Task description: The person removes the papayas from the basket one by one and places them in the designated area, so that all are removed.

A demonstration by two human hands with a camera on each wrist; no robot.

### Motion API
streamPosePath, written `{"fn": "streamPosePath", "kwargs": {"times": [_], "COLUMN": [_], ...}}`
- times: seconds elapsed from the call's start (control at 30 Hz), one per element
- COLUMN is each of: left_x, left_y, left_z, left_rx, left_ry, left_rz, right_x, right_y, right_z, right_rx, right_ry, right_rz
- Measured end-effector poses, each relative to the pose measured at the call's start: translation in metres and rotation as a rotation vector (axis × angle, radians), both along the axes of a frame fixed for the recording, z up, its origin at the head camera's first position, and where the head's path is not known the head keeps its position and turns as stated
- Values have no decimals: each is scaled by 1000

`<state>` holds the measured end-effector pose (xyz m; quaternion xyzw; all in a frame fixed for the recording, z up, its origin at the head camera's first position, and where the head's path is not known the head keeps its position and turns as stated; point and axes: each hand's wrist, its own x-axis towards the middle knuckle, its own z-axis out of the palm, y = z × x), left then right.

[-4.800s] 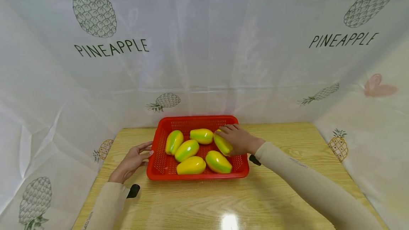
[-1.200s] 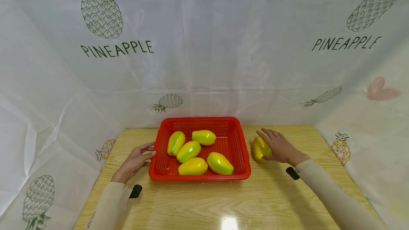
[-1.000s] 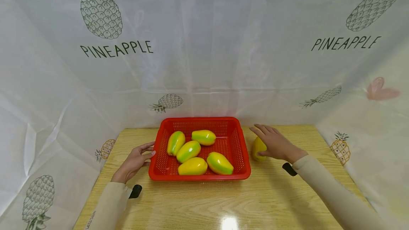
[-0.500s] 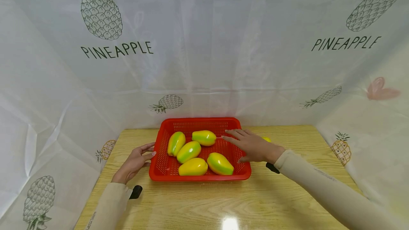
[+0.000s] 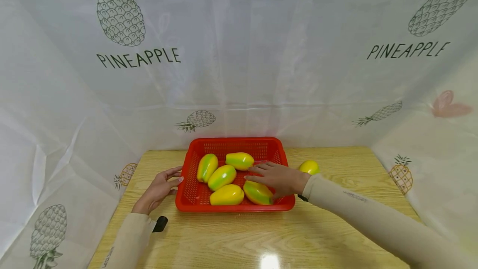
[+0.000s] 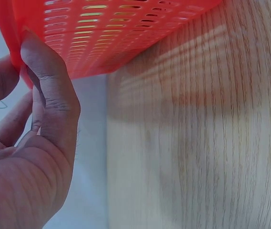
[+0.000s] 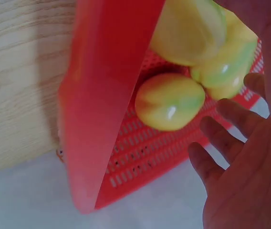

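A red plastic basket with slotted walls stands on the table and holds several glossy yellow-green papayas. At its left side my left hand pinches the rim between thumb and fingers; the left wrist view shows the thumb against the rim. My right hand hovers inside the basket's right part, fingers spread, over the front right papaya. Whether it touches that fruit I cannot tell. In the right wrist view, the fingers hold nothing. Another papaya lies on the table right of the basket, partly behind my right wrist.
The wooden table ends at the back against a white pineapple-print curtain, close behind the basket. The curtain also rises on the left and right. Bare wood shows in front of the basket and to its right.
One papaya has gone from the basket to the table at right, where my right hand let it go. That hand has come back left over the basket. My left hand has stayed at the rim.
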<state>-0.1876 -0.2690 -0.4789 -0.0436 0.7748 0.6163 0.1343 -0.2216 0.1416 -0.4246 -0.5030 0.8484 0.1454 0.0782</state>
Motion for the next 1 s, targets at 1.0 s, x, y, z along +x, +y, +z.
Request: {"fn": "streamPosePath", "kwargs": {"times": [1.0], "left_x": [0], "left_y": [0], "left_z": [-1], "left_rx": [7], "left_ry": [-11], "left_rz": [21], "right_x": [1], "right_y": [-16], "right_z": [-18], "right_rx": [175], "right_ry": [18], "right_rz": [-62]}}
